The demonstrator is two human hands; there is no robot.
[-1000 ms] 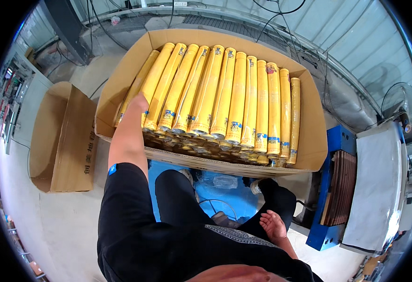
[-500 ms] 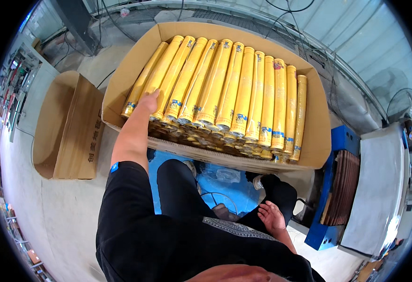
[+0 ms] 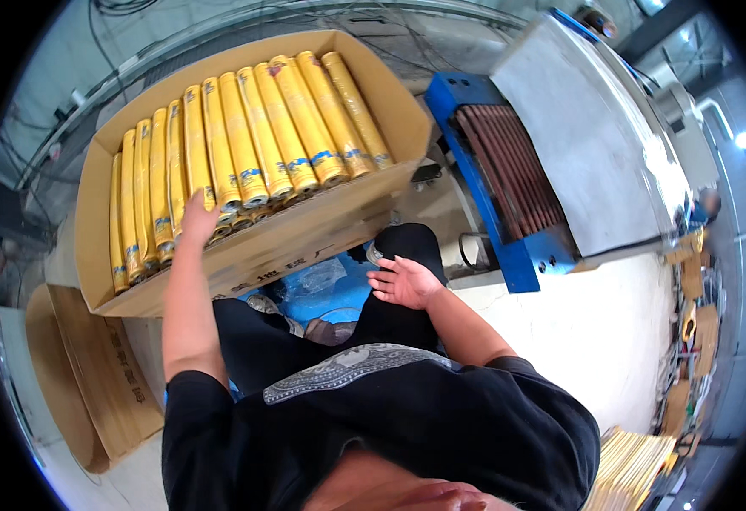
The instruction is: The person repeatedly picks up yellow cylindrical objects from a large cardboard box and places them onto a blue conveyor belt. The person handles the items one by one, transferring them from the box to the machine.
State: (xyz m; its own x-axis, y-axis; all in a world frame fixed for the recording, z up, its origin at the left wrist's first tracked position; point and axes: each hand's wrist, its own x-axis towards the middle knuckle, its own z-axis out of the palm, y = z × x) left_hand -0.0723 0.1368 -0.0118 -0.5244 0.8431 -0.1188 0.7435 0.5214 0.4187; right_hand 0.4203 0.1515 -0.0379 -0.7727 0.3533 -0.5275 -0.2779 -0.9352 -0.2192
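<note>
A large open cardboard box [image 3: 305, 230] holds a row of long yellow rolls [image 3: 238, 140] in shiny clear wrap, with blue marks near their ends. More roll ends show beneath the top row. My left hand [image 3: 200, 220] rests on the near ends of the rolls, left of the row's middle, over the box's near edge. Its fingers look stretched out, though some are partly hidden, and it has lifted no roll. My right hand [image 3: 407, 283] is held above my right thigh, palm up, fingers apart, with nothing in it.
A second cardboard box [image 3: 92, 375] stands on the floor at left. To the right is a blue-framed machine [image 3: 522, 272] with brown bellows [image 3: 513, 175] and a grey cover [image 3: 585, 128]. Clear plastic [image 3: 315, 277] lies on a blue surface below. Yellow sheets [image 3: 632, 468] are stacked at lower right.
My view has turned right, so the box sits further left in it. My left hand has shifted rightward along the rolls. The right hand has come up and forward, its fingers opening.
</note>
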